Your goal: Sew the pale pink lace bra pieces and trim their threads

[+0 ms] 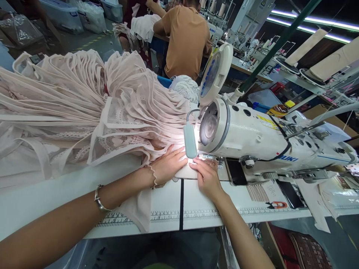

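A white sewing machine (252, 130) stands over the table, its small lamp (190, 141) lighting the needle area. My left hand (168, 166) lies with fingers stretched out over beige fabric, just left of the presser foot. Opposite it, my right hand (207, 177) has its fingers bent and pressed together at the fabric's edge, below the lamp. The needle is hidden behind the lamp and the fingertips. Beige garments (134, 101) with lace and straps are heaped to the left and reach up to my left hand. One fabric end (138, 211) hangs over the front edge.
A printed ruler (162, 216) runs along the table's front. A dark phone (237, 172) lies beside the machine bed; orange-handled thread snips (277, 205) and stacked fabric strips (257, 192) lie farther right. Thread cones (307, 46) stand behind. A person in a tan shirt (186, 41) sits ahead.
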The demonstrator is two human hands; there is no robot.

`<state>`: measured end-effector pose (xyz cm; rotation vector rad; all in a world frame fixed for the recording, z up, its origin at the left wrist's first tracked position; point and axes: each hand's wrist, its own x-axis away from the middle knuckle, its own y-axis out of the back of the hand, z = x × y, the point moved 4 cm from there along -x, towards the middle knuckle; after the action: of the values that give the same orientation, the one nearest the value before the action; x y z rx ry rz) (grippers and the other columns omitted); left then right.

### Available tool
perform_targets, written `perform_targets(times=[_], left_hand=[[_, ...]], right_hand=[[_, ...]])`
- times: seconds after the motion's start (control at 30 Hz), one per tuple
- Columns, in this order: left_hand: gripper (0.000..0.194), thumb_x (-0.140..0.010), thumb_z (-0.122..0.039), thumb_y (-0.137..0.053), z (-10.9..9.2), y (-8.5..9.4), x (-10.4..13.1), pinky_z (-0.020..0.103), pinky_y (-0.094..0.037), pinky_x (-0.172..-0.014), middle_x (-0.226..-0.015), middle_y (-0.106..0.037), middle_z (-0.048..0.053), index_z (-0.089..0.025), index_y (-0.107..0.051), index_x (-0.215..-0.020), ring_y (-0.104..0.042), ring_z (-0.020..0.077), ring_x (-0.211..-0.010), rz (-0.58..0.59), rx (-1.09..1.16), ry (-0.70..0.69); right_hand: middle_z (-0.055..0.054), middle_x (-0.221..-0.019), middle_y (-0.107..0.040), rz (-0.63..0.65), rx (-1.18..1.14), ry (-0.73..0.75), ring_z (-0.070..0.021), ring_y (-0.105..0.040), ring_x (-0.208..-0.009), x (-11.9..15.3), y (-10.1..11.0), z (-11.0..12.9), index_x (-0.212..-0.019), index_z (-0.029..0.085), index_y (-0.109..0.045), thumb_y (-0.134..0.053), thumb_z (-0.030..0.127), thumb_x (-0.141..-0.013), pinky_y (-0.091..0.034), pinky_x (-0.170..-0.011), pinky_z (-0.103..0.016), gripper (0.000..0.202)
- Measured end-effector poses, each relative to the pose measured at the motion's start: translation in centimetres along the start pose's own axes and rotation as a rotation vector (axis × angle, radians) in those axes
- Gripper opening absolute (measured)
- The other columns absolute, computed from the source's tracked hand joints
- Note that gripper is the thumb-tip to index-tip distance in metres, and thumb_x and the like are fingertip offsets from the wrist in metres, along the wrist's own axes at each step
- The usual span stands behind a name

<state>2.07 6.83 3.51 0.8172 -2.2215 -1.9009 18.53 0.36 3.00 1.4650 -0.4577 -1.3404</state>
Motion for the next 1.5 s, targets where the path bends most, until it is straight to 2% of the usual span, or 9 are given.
perform_targets(times=[0.23, 0.47, 0.7, 0.83, 0.93, 1.1, 1.27, 1.4, 1.5], left_hand=[[0.014, -0.095, -0.007, -0.05, 0.5, 0.3, -0.9, 0.056, -0.031, -0.112, -0.113, -0.065, 0.011, -0.014, -0.059, -0.101, -0.056, 0.027, -0.119, 0.06, 0.069, 0.059], [0.013, -0.096, -0.015, -0.054, 1.2, 0.2, -1.2, 0.052, -0.028, -0.113, -0.121, -0.063, 0.013, -0.015, -0.059, -0.108, -0.054, 0.0264, -0.122, 0.042, 0.15, 0.13], [0.02, -0.095, -0.007, -0.046, 1.0, 0.0, -1.2, 0.041, -0.031, -0.11, -0.129, -0.057, 0.013, -0.012, -0.059, -0.11, -0.041, 0.0266, -0.132, -0.042, 0.122, 0.085], [0.019, -0.092, -0.002, -0.047, 0.6, 0.1, -0.9, 0.039, -0.034, -0.104, -0.11, -0.062, 0.011, -0.011, -0.063, -0.096, -0.048, 0.026, -0.113, -0.057, -0.012, 0.036], [0.018, -0.092, -0.004, -0.048, 0.6, 0.2, -0.9, 0.04, -0.037, -0.094, -0.098, -0.061, 0.01, -0.013, -0.063, -0.088, -0.05, 0.0254, -0.099, -0.079, -0.116, 0.049], [0.021, -0.089, -0.001, -0.046, -0.4, 0.5, -1.0, 0.037, -0.036, -0.078, -0.085, -0.06, 0.011, -0.012, -0.062, -0.08, -0.052, 0.0238, -0.085, -0.127, -0.275, 0.035], [0.028, -0.085, 0.004, -0.042, -1.9, 0.1, -1.2, 0.036, -0.033, -0.064, -0.072, -0.061, 0.012, -0.009, -0.063, -0.074, -0.054, 0.0213, -0.066, -0.059, -0.384, 0.001], [0.026, -0.09, 0.0, -0.04, -0.9, 0.2, -2.2, 0.04, -0.042, -0.084, -0.086, -0.068, 0.014, -0.01, -0.064, -0.087, -0.062, 0.0235, -0.084, -0.048, -0.279, 0.117], [0.019, -0.096, -0.011, -0.043, 0.5, 0.1, -3.1, 0.04, -0.035, -0.108, -0.096, -0.069, 0.008, -0.015, -0.061, -0.092, -0.06, 0.0217, -0.103, -0.009, -0.107, 0.149]], right_hand=[[-0.008, -0.111, -0.072, 0.049, 0.004, -0.015, -0.0208, -0.065, -0.104, -0.6, -0.1, -0.1, -0.109, 0.02, -0.071, -0.038, 0.003, -0.085, -0.048, -0.096, -0.037, 0.045], [-0.008, -0.12, -0.07, 0.165, 0.006, -0.041, -0.022, -0.061, -0.113, -0.8, -0.5, -0.7, -0.123, 0.017, -0.068, -0.035, 0.003, -0.087, -0.046, -0.097, -0.036, 0.05], [-0.008, -0.129, -0.067, 0.234, 0.087, -0.058, -0.0252, -0.059, -0.117, -0.6, -0.9, -1.0, -0.128, 0.016, -0.064, -0.033, 0.002, -0.087, -0.032, -0.108, -0.046, 0.053], [-0.011, -0.127, -0.068, 0.22, 0.103, -0.055, -0.0253, -0.06, -0.114, -0.6, -1.1, -1.2, -0.125, 0.014, -0.063, -0.031, 0.0, -0.084, -0.026, -0.111, -0.051, 0.054], [-0.013, -0.12, -0.07, 0.198, 0.129, -0.072, -0.0252, -0.06, -0.111, -0.6, -1.3, -1.3, -0.122, 0.014, -0.063, -0.031, 0.0, -0.084, -0.029, -0.108, -0.051, 0.052], [-0.015, -0.1, -0.071, 0.192, 0.246, -0.162, -0.0306, -0.057, -0.107, -1.5, -1.4, -1.9, -0.121, 0.013, -0.065, -0.035, 0.005, -0.084, -0.037, -0.097, -0.047, 0.048], [-0.012, -0.095, -0.069, 0.254, 0.274, -0.271, -0.0259, -0.057, -0.092, -2.8, -1.0, -2.0, -0.105, 0.019, -0.071, -0.037, 0.008, -0.088, -0.038, -0.085, -0.037, 0.04], [-0.009, -0.086, -0.065, 0.197, 0.25, -0.226, -0.0231, -0.053, -0.086, -3.4, -0.2, -0.5, -0.09, 0.018, -0.069, -0.035, 0.007, -0.09, -0.037, -0.082, -0.034, 0.037], [-0.008, -0.078, -0.059, 0.172, 0.319, -0.11, -0.023, -0.049, -0.082, -3.1, -0.2, 0.1, -0.079, 0.017, -0.066, -0.034, -0.001, -0.082, -0.038, -0.078, -0.033, 0.037]])
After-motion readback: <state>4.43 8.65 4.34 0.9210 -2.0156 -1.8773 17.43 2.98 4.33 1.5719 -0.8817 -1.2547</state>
